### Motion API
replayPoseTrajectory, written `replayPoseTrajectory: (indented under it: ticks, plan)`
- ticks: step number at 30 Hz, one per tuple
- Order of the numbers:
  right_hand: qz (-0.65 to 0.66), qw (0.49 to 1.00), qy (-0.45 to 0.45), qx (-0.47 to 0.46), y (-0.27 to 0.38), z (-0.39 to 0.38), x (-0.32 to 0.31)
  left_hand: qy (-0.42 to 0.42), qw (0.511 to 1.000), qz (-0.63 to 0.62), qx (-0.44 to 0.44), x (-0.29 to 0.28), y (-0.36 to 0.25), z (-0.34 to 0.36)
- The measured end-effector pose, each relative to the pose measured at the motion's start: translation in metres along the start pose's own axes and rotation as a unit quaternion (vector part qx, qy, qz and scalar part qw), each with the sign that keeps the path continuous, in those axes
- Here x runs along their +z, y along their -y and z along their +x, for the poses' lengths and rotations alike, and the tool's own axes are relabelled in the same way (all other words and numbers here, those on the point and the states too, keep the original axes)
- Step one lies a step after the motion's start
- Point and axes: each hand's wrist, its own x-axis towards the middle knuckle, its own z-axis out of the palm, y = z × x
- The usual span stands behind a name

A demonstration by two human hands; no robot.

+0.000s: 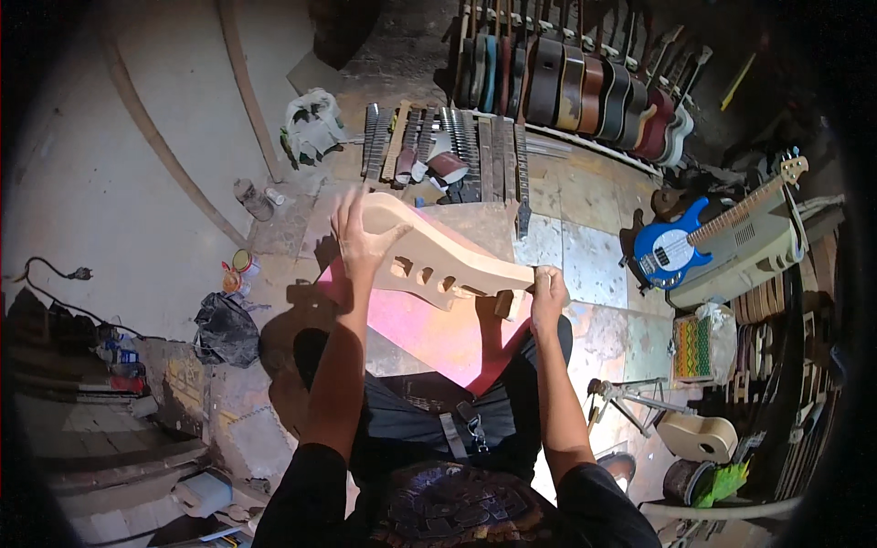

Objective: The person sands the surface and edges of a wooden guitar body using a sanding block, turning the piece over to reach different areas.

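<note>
A bare, pale wooden electric guitar body [448, 251] is tilted up on its edge in front of me, its cut pickup cavities showing. My left hand [360, 233] holds its rounded left end, thumb along the near side and fingers over the far rim, the fingertips slightly blurred. At the other end, my right hand [548, 294] is closed around the narrower part. Below the body lies a pink board [425, 333], between my knees and partly shaded. Whether the body rests on the board or hangs just above it, I cannot tell.
Several guitar necks [411, 137] lie ahead on the floor, before a rack of guitars [585, 91]. A blue bass guitar [671, 251] leans at the right. A black plastic bag [227, 329] sits at the left, and a small guitar [699, 437] at the lower right.
</note>
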Motion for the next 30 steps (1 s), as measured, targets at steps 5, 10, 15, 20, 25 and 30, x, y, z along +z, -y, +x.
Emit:
replayPoseTrajectory:
  ticks: [5,10,15,20,25,30]
  plan:
    - [-0.062,0.996,-0.053,-0.029,0.014,0.000,0.008,0.063,0.994,-0.050,-0.070,-0.003,-0.003,0.013]
    - [-0.257,0.960,-0.114,-0.002,0.083,-0.021,0.046,0.060,0.996,-0.004,-0.063,-0.013,0.009,0.003]
    - [-0.361,0.924,-0.122,0.033,0.084,-0.044,0.079,0.057,0.993,-0.008,-0.099,-0.012,0.008,-0.003]
    - [-0.140,0.979,-0.151,-0.005,0.057,-0.032,0.053,0.067,0.992,0.008,-0.110,-0.014,0.014,-0.005]
    - [-0.099,0.966,-0.240,-0.014,0.043,-0.020,0.036,0.049,0.994,0.009,-0.102,-0.011,0.021,-0.012]
    - [0.023,0.966,-0.251,0.061,0.011,-0.038,0.039,0.048,0.993,-0.035,-0.104,-0.015,0.020,-0.021]
